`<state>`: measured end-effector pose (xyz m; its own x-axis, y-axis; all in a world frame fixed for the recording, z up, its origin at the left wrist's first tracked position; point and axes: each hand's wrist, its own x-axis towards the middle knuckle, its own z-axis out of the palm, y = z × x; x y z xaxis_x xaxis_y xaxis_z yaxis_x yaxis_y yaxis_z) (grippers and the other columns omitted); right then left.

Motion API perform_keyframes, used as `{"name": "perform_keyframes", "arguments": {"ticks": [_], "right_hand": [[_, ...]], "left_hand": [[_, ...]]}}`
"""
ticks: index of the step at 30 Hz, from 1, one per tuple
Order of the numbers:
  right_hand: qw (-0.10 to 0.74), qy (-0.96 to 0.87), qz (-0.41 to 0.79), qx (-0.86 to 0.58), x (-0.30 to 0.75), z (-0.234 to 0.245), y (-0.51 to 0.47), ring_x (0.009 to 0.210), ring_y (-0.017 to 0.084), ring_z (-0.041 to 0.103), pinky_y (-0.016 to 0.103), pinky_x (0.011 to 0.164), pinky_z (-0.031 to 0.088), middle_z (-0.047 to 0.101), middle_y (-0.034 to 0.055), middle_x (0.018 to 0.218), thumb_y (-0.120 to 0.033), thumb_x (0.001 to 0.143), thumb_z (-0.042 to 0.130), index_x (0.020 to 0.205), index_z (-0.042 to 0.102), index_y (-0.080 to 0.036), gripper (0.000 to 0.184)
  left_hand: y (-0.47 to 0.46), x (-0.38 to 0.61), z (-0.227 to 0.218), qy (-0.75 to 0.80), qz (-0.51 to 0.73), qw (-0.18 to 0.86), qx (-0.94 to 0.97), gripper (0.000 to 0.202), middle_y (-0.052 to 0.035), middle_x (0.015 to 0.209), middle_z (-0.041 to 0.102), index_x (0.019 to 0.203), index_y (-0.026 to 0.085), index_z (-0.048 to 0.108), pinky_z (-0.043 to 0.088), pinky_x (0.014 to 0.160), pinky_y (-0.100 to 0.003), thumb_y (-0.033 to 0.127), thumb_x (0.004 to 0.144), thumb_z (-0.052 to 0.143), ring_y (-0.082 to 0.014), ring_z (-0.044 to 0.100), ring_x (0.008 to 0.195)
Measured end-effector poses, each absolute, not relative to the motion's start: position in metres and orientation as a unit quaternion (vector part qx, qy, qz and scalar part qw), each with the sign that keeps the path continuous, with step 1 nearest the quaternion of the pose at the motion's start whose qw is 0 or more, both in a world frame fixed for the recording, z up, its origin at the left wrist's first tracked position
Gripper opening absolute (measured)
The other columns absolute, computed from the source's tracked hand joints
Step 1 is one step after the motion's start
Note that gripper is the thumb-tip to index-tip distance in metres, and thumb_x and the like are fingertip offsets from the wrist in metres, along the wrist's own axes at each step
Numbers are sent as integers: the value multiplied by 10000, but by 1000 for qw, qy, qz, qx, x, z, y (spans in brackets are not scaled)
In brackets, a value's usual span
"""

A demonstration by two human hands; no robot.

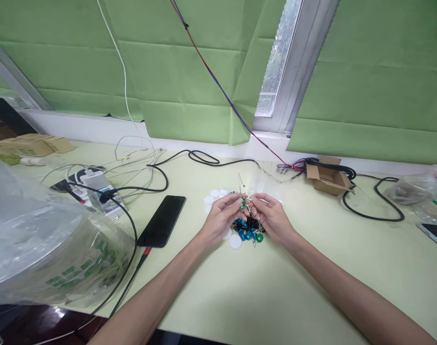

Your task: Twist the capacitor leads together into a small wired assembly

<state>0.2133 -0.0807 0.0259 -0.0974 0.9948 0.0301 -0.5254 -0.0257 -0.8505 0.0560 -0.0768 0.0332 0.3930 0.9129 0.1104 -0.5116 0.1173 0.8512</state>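
Above the middle of the table, my left hand [220, 216] pinches a small green bead-like piece [243, 203]. A thin wire [240, 182] sticks up from between the fingers, with a tiny dark green bit near its loose end. My right hand [274, 218] is close beside it, thumb and finger closed at the same spot; what they grip is too small to make out. Below both hands lies a heap of blue beads [248, 235] and small black parts [254, 224], with a round green bead [260, 237] at its edge. White discs [235, 241] lie around the heap, partly hidden by my left hand.
A black phone [162, 221] lies to the left, near a power strip [98, 188] with tangled cables. A large plastic-wrapped roll [60, 249] fills the left front. Behind are a clear bag [263, 181] and a small open cardboard box [329, 177]. Another phone [434, 235] lies far right.
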Motion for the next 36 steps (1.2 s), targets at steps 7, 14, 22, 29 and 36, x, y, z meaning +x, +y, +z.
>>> {"name": "perform_keyframes", "arguments": {"ticks": [7,14,22,29,36], "right_hand": [[601,-337,659,-303,214,32,-80,514,57,504,175,480,435,624,-27,645,-282,647,857,820,650,-172,291],[599,-333,667,-291,216,41,-83,502,38,476,144,479,431,631,-21,661,-264,666,848,812,651,-167,263],[602,-326,667,-293,218,43,-82,495,45,466,157,446,414,610,-28,654,-264,653,853,785,657,-176,252],[600,-328,668,-294,218,42,-81,495,56,453,170,432,410,598,-26,660,-274,657,850,781,660,-185,244],[604,-331,664,-292,219,41,-80,495,55,455,182,450,411,607,-24,671,-271,655,850,785,653,-184,251]], "left_hand": [[-77,55,33,215,498,717,438,265,-63,894,672,1014,148,710,530,672,-251,280,785,728,-118,618,708],[-78,54,34,210,491,720,444,274,-74,926,684,1051,151,718,530,744,-254,284,811,705,-118,632,738],[-76,54,33,221,491,714,448,272,-67,883,678,1045,143,715,532,712,-244,287,815,703,-117,632,725],[-77,54,36,236,489,696,470,242,-45,884,667,948,157,681,456,529,-207,317,776,737,-72,569,579],[-77,56,35,306,486,642,508,314,2,691,630,922,156,596,438,465,-212,336,731,768,-83,552,485]]}}
